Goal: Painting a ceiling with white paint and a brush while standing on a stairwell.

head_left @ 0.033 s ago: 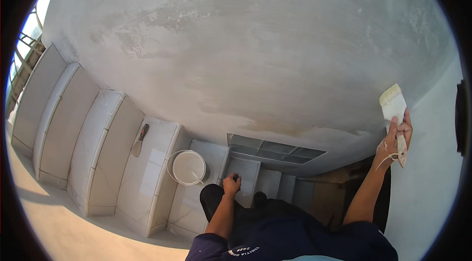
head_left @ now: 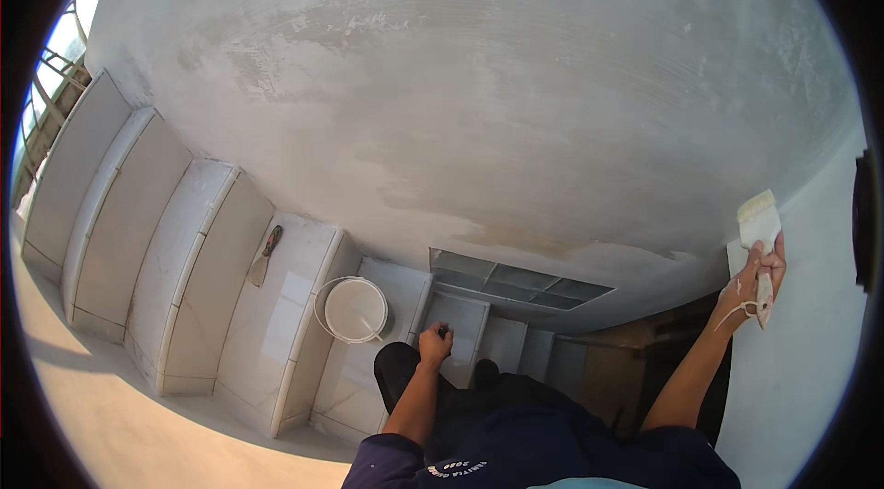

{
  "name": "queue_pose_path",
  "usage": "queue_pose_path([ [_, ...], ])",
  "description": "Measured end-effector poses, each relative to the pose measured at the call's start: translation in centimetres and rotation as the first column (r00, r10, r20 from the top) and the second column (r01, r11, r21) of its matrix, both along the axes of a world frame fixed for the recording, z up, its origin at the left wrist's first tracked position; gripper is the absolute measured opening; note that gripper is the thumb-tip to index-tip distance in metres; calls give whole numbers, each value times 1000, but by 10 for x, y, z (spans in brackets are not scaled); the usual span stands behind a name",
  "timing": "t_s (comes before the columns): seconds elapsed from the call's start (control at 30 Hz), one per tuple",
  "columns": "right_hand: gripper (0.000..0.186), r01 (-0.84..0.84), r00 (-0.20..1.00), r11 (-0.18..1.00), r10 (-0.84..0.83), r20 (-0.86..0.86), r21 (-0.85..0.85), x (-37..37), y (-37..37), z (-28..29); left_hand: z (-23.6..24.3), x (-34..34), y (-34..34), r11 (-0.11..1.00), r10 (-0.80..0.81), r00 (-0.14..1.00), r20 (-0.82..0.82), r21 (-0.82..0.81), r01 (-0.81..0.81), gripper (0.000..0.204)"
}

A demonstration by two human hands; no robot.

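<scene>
My right hand [head_left: 757,275] grips a wide paintbrush [head_left: 761,220] at the right, near the corner where two walls meet. Its pale bristles point up, and a loop of cord hangs from the handle around my wrist. White smears mark the fingers. My left hand [head_left: 434,344] is closed by my knee, with a small dark thing at its fingers that I cannot make out. To the left of that hand stands a white bucket [head_left: 355,310] of whitish liquid on a stair tread, its wire handle folded down. A putty knife [head_left: 266,255] lies on the step above it.
Pale tiled stairs [head_left: 198,273] climb to the left and descend past my legs to a dark area. The plastered wall [head_left: 516,121] ahead has patchy damp marks. A framed glass panel [head_left: 520,279] sits low in it. Another wall [head_left: 810,332] rises close on the right.
My right hand and the brush have moved a little right and down, closer to the right wall. My left hand stays put; the bucket and putty knife have hardly shifted in view.
</scene>
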State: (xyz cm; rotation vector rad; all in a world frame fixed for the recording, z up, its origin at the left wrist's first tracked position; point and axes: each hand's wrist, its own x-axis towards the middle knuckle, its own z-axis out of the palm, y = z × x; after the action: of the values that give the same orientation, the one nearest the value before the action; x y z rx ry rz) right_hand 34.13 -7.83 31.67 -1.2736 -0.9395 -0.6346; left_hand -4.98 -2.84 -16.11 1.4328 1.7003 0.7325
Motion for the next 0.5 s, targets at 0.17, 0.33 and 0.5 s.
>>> queue_pose_path([
  [0.17, 20, 315, 932, 949, -308, 192, -4, -19, 34, 0, -9, -14, 0, 999, -46, 998, -30, -7, 46, 33],
  [0.33, 15, -94, 935, 993, 115, 335, -77, -219, 130, -25, 3, -22, -16, 999, 16, 1000, 22, -36, -15, 33],
  [0.5, 24, -820, 409, 531, 804, 431, -213, -376, 164, -23, 13, -27, -46, 996, 79, 996, 34, -38, -78, 32],
])
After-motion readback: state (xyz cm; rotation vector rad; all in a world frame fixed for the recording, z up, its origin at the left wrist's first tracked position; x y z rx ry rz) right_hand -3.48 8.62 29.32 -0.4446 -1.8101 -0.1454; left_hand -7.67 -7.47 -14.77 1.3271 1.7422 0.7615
